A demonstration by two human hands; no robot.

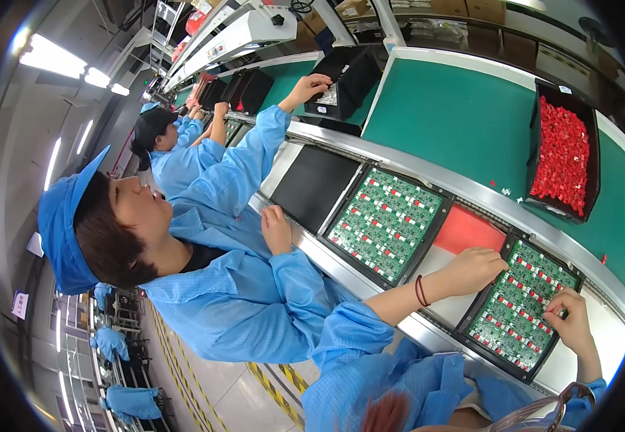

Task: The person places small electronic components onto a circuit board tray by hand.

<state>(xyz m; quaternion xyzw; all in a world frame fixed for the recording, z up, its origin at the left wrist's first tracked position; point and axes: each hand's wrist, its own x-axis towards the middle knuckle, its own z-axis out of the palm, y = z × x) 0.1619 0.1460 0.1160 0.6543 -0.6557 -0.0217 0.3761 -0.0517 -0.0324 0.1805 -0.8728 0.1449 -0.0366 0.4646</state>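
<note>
A green circuit board panel (518, 306) in a black frame lies in front of me, with rows of red and white parts on it. My left hand (474, 270), a dark red band at its wrist, is closed with its fingertips at the frame's upper left edge. Whatever is in those fingers is hidden. Over the panel's right side my right hand (570, 317) is pinched close above the board. Anything in that pinch is too small to name.
A black bin (595, 180) of red parts (561, 155) stands on the green bench (446, 119), a few loose pieces near it. Left of me, a co-worker (248, 288) reaches into another black bin (359, 72). A second framed panel (384, 223) and a red sheet (469, 230) lie along the line.
</note>
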